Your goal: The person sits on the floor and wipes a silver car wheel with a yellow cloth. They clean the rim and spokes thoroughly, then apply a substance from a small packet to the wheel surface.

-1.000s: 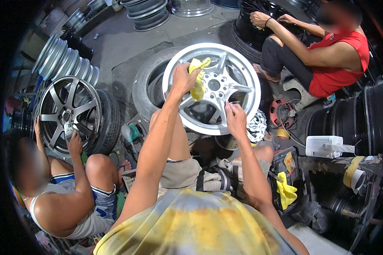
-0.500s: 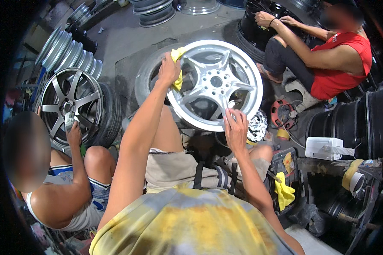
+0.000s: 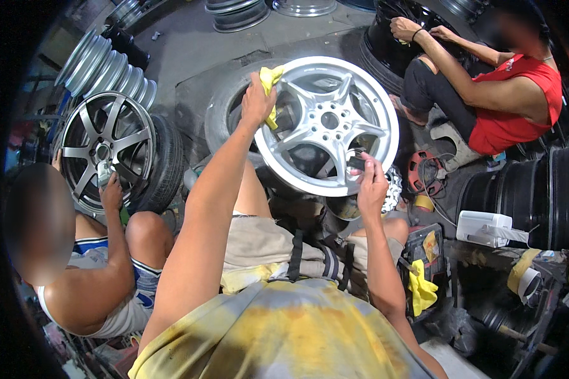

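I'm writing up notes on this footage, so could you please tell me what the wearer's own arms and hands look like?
The left forearm and right forearm are bare, with no sleeve, cable, watch or band visible. The left hand and right hand are ungloved. The shirt is mottled yellow and grey.

Cloth (image 3: 271, 79) shifted to wheel's edge (image 3: 277, 165), dark piece (image 3: 358, 163) showing
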Demonstrator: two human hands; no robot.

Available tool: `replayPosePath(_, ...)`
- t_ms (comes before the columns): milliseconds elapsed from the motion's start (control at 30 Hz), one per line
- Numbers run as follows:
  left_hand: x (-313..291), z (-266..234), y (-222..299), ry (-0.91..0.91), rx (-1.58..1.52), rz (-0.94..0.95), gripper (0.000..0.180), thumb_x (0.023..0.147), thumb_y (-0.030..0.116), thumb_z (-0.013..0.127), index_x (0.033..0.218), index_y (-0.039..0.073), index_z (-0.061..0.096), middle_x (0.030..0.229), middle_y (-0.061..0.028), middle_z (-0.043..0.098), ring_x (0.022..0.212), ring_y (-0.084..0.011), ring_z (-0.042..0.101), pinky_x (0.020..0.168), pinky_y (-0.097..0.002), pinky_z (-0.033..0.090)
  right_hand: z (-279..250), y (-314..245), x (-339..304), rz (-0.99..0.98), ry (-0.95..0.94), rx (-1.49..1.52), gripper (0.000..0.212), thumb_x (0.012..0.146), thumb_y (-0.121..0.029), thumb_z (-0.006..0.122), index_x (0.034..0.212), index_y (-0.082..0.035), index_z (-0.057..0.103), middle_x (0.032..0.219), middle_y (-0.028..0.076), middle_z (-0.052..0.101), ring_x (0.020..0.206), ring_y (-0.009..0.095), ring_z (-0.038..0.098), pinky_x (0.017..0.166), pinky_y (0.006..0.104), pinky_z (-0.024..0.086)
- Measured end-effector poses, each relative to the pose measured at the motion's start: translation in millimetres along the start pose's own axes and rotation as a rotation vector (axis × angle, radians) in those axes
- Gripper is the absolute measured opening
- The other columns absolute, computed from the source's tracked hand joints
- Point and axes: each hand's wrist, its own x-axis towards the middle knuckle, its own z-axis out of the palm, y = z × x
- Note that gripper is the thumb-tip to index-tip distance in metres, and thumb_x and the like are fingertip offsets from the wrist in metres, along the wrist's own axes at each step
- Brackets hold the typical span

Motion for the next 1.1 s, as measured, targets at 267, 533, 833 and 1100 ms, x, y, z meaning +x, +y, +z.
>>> replayPosePath(267,3.8,1.0,0.0,-0.044,0.056,-0.081,0.048,0.09,0.033,0.066,0.116,0.002,0.04,0.107,-0.0312,0.065,0.101,-0.0503,0.062,0.088,-0.0559,0.049,5.6,12.7,11.8,0.208,-0.072,0.555,0.026,0.098,-0.019,0.067,0.113,0.0,0.061,0.088,0.003,0.068,0.075,0.012,0.067,0.067,0.0247,0.054)
replayPosePath(533,3.0,0.5,-2.0,-0.033,0.052,-0.083,0.048,0.089,0.033,0.066,0.116,0.002,0.041,0.106,-0.0319,0.066,0.102,-0.0501,0.063,0.087,-0.0561,0.05,-0.7,26.2,10.0,-0.011,-0.053,0.327,0.015,0.09,-0.01,0.074,0.097,-0.002,0.063,0.081,0.0,0.063,0.064,0.004,0.053,0.057,0.0204,0.042)
replayPosePath(833,5.5,3.8,-8.1,-0.034,0.027,-0.074,0.054,0.088,0.041,0.067,0.117,0.003,0.043,0.106,-0.0333,0.065,0.103,-0.0514,0.062,0.087,-0.056,0.049,-6.2,15.7,1.0,-0.13,-0.076,-0.155,0.018,0.082,-0.013,0.079,0.087,-0.001,0.066,0.078,0.005,0.064,0.066,0.011,0.057,0.061,0.0283,0.047)
replayPosePath(1100,7.7,6.0,-11.1,-0.031,0.038,-0.061,0.053,0.088,0.04,0.067,0.116,0.002,0.044,0.106,-0.0332,0.065,0.103,-0.0512,0.062,0.087,-0.0558,0.049,6.7,9.9,1.1,-0.439,-0.034,-0.304,0.018,0.082,-0.005,0.075,0.1,-0.003,0.074,0.082,0.012,0.059,0.077,0.027,0.06,0.069,0.039,0.047)
